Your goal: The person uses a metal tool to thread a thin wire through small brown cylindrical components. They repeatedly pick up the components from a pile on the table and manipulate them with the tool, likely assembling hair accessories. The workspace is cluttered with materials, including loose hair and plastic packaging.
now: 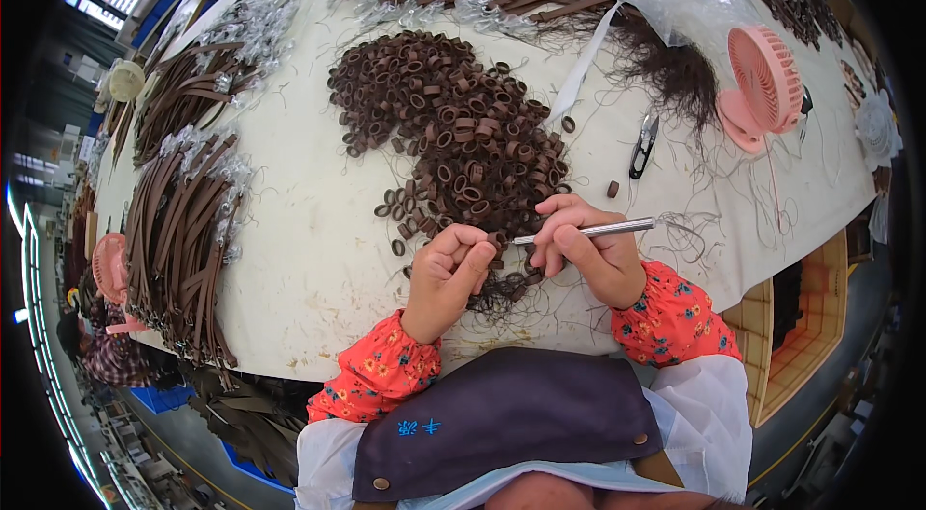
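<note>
The right hand (590, 249) pinches a thin silver metal tool (588, 231), its tip toward the left hand (449, 269), curled shut on something too small to see. Just behind lies a pile of brown leather loops (453, 124) on the white table (299, 249).

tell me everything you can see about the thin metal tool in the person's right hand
The thin metal tool is a slim, shiny silver rod, apparently steel. It lies nearly level, pinched by the right hand, its long end sticking out to the right. Its tip points left toward the left hand, just above the pile of brown rings.
</note>
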Motion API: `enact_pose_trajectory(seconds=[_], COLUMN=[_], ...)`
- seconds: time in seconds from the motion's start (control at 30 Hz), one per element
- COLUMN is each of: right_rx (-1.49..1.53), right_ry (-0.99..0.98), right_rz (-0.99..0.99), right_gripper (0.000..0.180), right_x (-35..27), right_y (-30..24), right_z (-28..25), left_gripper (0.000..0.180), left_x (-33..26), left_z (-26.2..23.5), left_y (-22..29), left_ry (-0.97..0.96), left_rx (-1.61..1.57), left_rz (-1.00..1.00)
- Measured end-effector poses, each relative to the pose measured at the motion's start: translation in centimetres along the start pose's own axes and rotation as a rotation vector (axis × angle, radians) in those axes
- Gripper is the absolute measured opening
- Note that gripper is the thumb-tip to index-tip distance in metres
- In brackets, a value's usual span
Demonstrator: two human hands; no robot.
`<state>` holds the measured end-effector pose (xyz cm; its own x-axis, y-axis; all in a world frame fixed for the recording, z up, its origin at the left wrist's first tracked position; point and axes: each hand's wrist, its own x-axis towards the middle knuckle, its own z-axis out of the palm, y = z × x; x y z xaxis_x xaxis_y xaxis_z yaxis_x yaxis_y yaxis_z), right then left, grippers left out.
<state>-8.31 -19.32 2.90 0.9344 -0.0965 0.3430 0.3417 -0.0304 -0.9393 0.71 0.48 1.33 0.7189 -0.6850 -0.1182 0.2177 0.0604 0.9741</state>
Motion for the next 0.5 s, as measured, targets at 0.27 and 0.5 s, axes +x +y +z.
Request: enact_pose_trajectory(seconds=[0.27,0.5], right_rx=[0.003,0.126], right_ry=[0.092,0.149], right_rz=[-0.004,0.069], right_gripper=[0.021,0.02], right_x=[0.3,0.1], right_y=[-0.3,-0.8], right_z=[-0.5,0.0], left_gripper=[0.011,0.014], left_x=[0.3,0.3], left_z=[-1.0,-0.5], left_y=[0.5,2.1], left_ry=[0.181,-0.184], left_rx=[0.507,1.096], left_rz=[0.141,0.507])
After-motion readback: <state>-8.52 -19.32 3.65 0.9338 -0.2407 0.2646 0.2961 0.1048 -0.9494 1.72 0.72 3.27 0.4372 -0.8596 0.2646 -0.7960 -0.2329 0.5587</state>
